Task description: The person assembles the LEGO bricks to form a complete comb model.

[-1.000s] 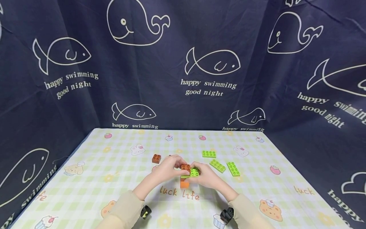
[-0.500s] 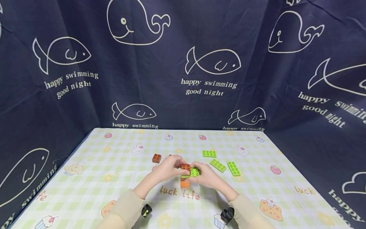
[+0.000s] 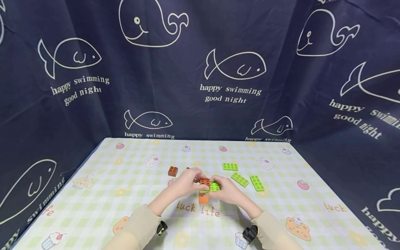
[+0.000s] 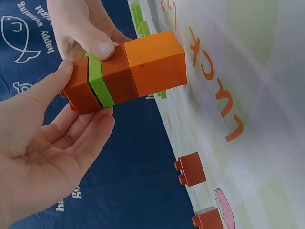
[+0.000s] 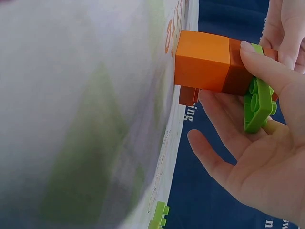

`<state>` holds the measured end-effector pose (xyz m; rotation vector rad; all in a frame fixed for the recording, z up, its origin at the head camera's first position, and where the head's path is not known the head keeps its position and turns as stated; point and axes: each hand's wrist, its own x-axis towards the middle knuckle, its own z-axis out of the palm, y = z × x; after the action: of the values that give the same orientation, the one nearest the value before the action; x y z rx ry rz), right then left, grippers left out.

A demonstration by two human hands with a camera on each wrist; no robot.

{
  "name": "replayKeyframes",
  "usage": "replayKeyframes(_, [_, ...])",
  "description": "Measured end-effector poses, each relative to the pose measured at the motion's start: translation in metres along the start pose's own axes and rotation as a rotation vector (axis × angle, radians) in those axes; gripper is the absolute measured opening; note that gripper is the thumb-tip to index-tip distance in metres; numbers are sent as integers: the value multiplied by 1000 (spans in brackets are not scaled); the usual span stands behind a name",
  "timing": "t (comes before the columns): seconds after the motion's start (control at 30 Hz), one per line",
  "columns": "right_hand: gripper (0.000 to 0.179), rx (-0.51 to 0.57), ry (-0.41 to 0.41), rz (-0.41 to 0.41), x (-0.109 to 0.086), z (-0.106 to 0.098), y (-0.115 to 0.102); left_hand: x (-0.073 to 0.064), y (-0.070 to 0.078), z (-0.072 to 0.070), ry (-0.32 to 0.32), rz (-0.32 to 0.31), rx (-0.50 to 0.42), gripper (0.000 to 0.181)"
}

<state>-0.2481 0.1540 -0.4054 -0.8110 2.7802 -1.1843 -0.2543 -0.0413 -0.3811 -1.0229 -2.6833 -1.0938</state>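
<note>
Both hands meet on a small upright stack of toy building bricks. At its bottom is an orange block (image 4: 158, 64), with a brown brick (image 4: 120, 78) above it. Over that lies a thin green plate (image 5: 258, 107), whose studded half overhangs towards the right hand. A second brown brick (image 3: 205, 181) tops the stack on the plate's left half. My left hand (image 3: 187, 182) pinches this top brick between thumb and fingers. My right hand (image 3: 229, 189) grips the lower part of the stack, its thumb on the lower brown brick. Whether the orange block touches the tablecloth is hard to tell.
Behind the right hand lie three loose green plates: one at the back (image 3: 230, 167), a slanted plate (image 3: 239, 180) and a rightmost plate (image 3: 257, 183). A loose brown brick (image 3: 173, 171) sits back left; another brown brick (image 4: 191, 169) is mostly hidden behind the left hand in the head view.
The head view has shifted slightly. Both hands keep the same hold on the stack, and the loose bricks have not moved.
</note>
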Motion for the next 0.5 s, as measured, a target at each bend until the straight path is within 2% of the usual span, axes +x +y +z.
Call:
replayKeyframes(0.3, [27,-6,-2,1,0,0,1,-2,-5,2,18,2,-25,23])
replayKeyframes(0.5, [27,-3,0,-1,-1,0,1,-2,-9,4,13,-2,-91,24])
